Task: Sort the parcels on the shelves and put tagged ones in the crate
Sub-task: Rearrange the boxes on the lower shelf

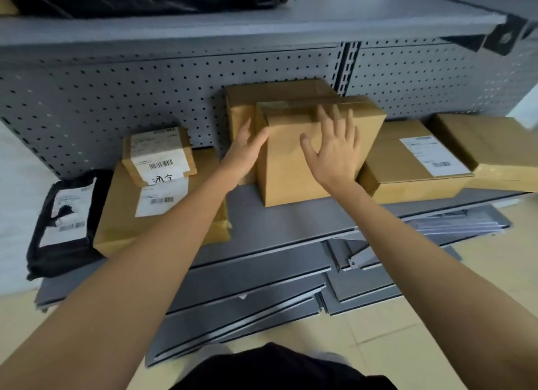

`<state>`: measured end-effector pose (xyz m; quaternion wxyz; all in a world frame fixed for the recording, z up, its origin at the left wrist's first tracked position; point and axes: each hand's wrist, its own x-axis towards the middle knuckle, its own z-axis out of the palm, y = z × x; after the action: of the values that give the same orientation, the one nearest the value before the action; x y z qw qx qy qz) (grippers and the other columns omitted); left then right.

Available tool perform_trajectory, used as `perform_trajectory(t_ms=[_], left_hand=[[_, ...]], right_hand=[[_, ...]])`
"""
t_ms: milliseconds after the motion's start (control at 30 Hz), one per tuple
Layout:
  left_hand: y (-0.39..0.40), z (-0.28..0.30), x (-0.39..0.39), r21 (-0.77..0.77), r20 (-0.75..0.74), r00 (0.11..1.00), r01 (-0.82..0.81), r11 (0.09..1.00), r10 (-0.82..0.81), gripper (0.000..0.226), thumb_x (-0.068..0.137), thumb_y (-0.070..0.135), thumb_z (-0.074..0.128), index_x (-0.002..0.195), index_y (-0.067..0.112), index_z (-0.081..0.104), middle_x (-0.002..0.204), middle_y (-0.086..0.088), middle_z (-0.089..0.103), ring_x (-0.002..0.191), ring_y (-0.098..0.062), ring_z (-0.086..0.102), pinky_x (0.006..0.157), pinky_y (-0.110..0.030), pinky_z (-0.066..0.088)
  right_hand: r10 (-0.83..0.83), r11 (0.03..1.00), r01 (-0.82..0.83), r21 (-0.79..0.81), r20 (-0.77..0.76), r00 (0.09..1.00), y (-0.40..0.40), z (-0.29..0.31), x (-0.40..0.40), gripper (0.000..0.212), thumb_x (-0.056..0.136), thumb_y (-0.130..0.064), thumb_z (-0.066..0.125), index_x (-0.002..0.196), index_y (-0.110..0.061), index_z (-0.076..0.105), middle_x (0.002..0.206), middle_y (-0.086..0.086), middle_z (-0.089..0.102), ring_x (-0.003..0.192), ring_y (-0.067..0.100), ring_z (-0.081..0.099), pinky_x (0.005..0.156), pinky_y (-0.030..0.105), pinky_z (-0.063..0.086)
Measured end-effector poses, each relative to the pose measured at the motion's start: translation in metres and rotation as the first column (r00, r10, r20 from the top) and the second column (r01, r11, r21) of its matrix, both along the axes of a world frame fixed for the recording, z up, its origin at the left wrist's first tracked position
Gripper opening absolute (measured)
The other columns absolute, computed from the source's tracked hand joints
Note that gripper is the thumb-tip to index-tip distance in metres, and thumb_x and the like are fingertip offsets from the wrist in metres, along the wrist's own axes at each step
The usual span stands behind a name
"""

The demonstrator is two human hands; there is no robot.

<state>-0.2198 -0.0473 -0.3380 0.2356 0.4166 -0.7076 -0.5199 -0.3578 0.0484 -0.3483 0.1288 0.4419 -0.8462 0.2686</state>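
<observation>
A plain brown cardboard box (288, 168) with clear tape on top stands in the middle of the grey shelf (279, 217); no label shows on it. My left hand (247, 153) lies against its left side, fingers spread. My right hand (334, 148) is flat on its front face, fingers apart. A second plain box (247, 101) stands just behind it. To the left, a small labelled box (158, 153) rests on a larger labelled box (122, 215). A black labelled bag (64, 223) lies at the far left. No crate is in view.
On the right sit a flat labelled box (413, 168) and a plain box (495, 148) leaning over it. A perforated grey back panel (116, 98) rises behind. An upper shelf (262, 13) holds black bags. Loose grey shelf panels (262, 296) lie on the floor below.
</observation>
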Motion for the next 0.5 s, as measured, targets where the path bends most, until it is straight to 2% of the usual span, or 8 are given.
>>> perform_trajectory(t_ms=[33, 100, 167, 233, 267, 367, 433, 500], left_hand=[[0.002, -0.001, -0.004, 0.007, -0.002, 1.0, 0.002, 1.0, -0.002, 0.07, 0.091, 0.057, 0.038, 0.148, 0.029, 0.01, 0.155, -0.001, 0.023, 0.141, -0.021, 0.024, 0.114, -0.043, 0.02], [0.007, -0.004, -0.011, 0.025, 0.01, 1.0, -0.029, 0.999, 0.029, 0.07, 0.091, 0.059, 0.036, 0.148, 0.028, 0.012, 0.154, -0.002, 0.027, 0.139, -0.024, 0.029, 0.113, -0.048, 0.024], [0.017, -0.006, -0.014, 0.047, -0.002, 0.995, -0.102, 0.994, 0.103, 0.067, 0.088, 0.064, 0.036, 0.143, 0.027, 0.026, 0.145, -0.005, 0.04, 0.131, -0.026, 0.041, 0.104, -0.047, 0.036], [0.029, -0.008, -0.016, 0.111, -0.026, 0.974, -0.219, 0.969, 0.223, 0.054, 0.082, 0.071, 0.037, 0.112, 0.027, 0.047, 0.114, -0.003, 0.058, 0.108, -0.026, 0.057, 0.084, -0.04, 0.049], [0.036, -0.007, -0.017, 0.172, -0.026, 0.957, -0.28, 0.945, 0.288, 0.054, 0.078, 0.075, 0.037, 0.102, 0.028, 0.048, 0.102, -0.002, 0.06, 0.095, -0.024, 0.061, 0.073, -0.037, 0.051], [0.057, -0.004, -0.016, 0.394, 0.021, 0.948, -0.3, 0.869, 0.318, 0.07, 0.065, 0.087, 0.036, 0.106, 0.032, 0.046, 0.096, -0.004, 0.058, 0.082, -0.022, 0.061, 0.057, -0.034, 0.056], [0.068, -0.002, -0.018, 0.475, 0.035, 0.959, -0.262, 0.84, 0.28, 0.078, 0.06, 0.09, 0.036, 0.114, 0.034, 0.047, 0.104, -0.005, 0.055, 0.092, -0.026, 0.06, 0.063, -0.041, 0.059], [0.078, -0.002, -0.019, 0.524, 0.053, 0.954, -0.278, 0.805, 0.295, 0.083, 0.059, 0.089, 0.041, 0.121, 0.034, 0.045, 0.11, -0.005, 0.054, 0.096, -0.028, 0.058, 0.071, -0.048, 0.057]], right_hand=[[0.047, 0.997, -0.046, 0.067, -0.005, 0.999, 0.002, -0.003, -0.01, 0.061, 0.094, -0.048, 0.038, 0.148, -0.021, 0.027, 0.155, 0.006, 0.027, 0.146, 0.03, 0.009, 0.116, 0.048, 0.005], [0.103, 0.991, -0.098, 0.094, -0.052, 0.993, 0.009, -0.007, -0.02, 0.061, 0.094, -0.049, 0.037, 0.147, -0.019, 0.029, 0.148, 0.009, 0.038, 0.145, 0.03, 0.016, 0.116, 0.051, 0.002], [0.089, 0.996, -0.087, 0.017, -0.153, 0.984, 0.02, -0.012, -0.015, 0.056, 0.09, -0.047, 0.043, 0.136, -0.015, 0.046, 0.122, 0.015, 0.055, 0.128, 0.035, 0.042, 0.113, 0.053, 0.017], [0.022, 0.987, -0.059, -0.152, -0.233, 0.972, 0.035, -0.02, -0.009, 0.045, 0.087, -0.043, 0.051, 0.116, -0.01, 0.062, 0.095, 0.018, 0.058, 0.097, 0.037, 0.056, 0.099, 0.051, 0.037], [-0.002, 0.974, -0.05, -0.222, -0.229, 0.973, 0.044, -0.022, -0.007, 0.041, 0.086, -0.041, 0.053, 0.108, -0.009, 0.065, 0.088, 0.017, 0.057, 0.088, 0.035, 0.056, 0.09, 0.047, 0.041], [0.019, 0.946, -0.072, -0.316, -0.167, 0.986, 0.068, -0.023, -0.013, 0.031, 0.088, -0.035, 0.054, 0.098, -0.009, 0.066, 0.083, 0.013, 0.058, 0.082, 0.033, 0.055, 0.08, 0.041, 0.037], [-0.004, 0.935, -0.055, -0.351, -0.165, 0.986, 0.079, -0.02, -0.024, 0.028, 0.086, -0.033, 0.056, 0.095, -0.008, 0.064, 0.085, 0.016, 0.058, 0.084, 0.035, 0.054, 0.081, 0.042, 0.035], [-0.085, 0.938, 0.07, -0.34, -0.029, 0.996, 0.086, -0.014, -0.038, 0.034, 0.085, -0.037, 0.055, 0.105, -0.011, 0.062, 0.102, 0.018, 0.056, 0.098, 0.036, 0.051, 0.089, 0.044, 0.033]])
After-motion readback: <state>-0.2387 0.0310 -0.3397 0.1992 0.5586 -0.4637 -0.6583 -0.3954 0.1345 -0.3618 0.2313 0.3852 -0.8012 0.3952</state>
